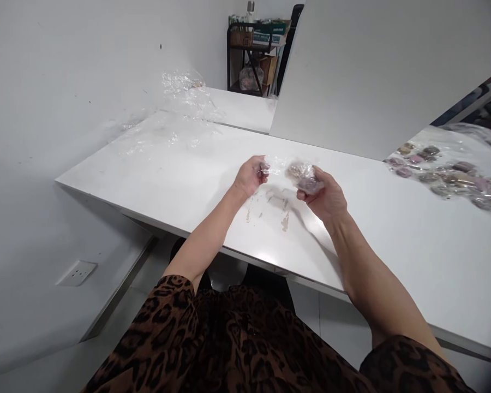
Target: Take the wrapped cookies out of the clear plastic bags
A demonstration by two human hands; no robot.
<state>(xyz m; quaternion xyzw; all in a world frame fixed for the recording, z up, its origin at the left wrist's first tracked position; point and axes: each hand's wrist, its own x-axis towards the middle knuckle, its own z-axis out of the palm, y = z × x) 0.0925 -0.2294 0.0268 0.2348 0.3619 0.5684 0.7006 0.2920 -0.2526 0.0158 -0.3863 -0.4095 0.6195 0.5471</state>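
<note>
Above the middle of the white table (180, 185), my right hand (327, 196) is closed around a small bundle in clear plastic wrap (305, 176). Brownish and purplish round shapes show through the film, but their kind is too blurred to tell. Slightly to the left, my left hand (253, 174) pinches a loose end of the same clear film, which stretches between both hands. Part of the film is hidden by the left fingers. Worn brownish marks (285, 221) show on the tabletop below the hands.
Crumpled clear film (180, 103) lies at the table's far left, by the wall. Several wrapped brown and purple bundles (470, 180) lie at the right. A grey-white panel (376, 71) rises behind the table. Beyond stands a dark shelf rack (249, 49) holding boxes.
</note>
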